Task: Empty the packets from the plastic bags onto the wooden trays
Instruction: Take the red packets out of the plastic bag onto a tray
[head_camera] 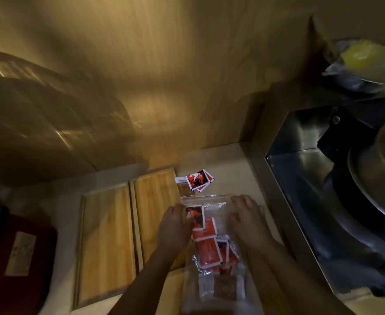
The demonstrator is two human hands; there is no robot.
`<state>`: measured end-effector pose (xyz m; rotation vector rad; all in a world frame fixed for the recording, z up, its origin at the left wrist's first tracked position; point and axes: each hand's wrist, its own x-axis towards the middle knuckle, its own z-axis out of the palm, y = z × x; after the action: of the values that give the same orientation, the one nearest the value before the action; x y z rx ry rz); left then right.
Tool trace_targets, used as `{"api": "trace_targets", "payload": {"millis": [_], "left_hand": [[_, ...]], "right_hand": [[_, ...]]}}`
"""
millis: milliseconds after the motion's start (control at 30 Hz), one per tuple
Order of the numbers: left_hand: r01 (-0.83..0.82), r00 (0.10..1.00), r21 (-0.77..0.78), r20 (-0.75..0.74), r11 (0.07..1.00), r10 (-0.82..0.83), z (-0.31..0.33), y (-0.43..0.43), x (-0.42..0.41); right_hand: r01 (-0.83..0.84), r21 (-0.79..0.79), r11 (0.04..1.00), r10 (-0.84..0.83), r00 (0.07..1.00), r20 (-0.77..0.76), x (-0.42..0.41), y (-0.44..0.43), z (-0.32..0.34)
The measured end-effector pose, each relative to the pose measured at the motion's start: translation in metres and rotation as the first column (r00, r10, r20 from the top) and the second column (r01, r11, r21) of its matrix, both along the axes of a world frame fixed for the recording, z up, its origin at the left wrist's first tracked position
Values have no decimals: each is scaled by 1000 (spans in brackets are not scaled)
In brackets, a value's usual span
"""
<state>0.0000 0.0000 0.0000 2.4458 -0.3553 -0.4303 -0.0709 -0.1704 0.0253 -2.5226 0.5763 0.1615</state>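
While the left hand (175, 226) pinched one edge and the right hand (246, 217) the other, the clear plastic zip bag (214, 201) of red-and-white flat packets (207, 248) lay just beside the nearer pale rectangular wooden tray (155, 201). Judgement: open the mouth fully and tip it over the tray; a few loose red packets (198, 179) lay off-tray.

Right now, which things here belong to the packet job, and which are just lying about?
Job: plastic bag, gripped by left hand and right hand; red packets inside; loose packets beyond; left wooden tray; right wooden tray.
Lying about: dark red box; sink; pans in it; yellow bundle.
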Motion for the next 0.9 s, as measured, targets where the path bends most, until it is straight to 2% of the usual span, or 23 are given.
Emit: {"api": "trace_targets", "payload": {"millis": [100, 167, 300, 400, 533, 767, 900], "left_hand": [[-96, 995, 49, 6, 994, 96, -7, -3, -10], [-140, 988, 14, -60, 990, 141, -9, -6, -15], [-284, 929, -139, -284, 949, 237, -5, -10, -17], [-366, 885, -144, -358, 919, 297, -6, -5, -17], [-405, 845, -255, -472, 878, 253, 2, -1, -25], [-520, 796, -401, -549, 754, 256, 28, 10, -29], [-593, 762, -455, -584, 664, 280, 47, 26, -30]], "right_hand": [[80, 106, 991, -72, 995, -74, -3, 2, -14], [146, 227, 963, -124, 986, -111, -8, 6, -21], [320, 512, 797, -282, 947, -153, -12, 8, -24], [418, 649, 636, -372, 902, -217, -9, 9, -18], [426, 722, 545, -417, 885, -207, -7, 8, -7], [328, 853, 406, -385, 908, -166, -5, 12, 7], [278, 874, 399, -382, 917, -118, 5, 21, 17]]}}
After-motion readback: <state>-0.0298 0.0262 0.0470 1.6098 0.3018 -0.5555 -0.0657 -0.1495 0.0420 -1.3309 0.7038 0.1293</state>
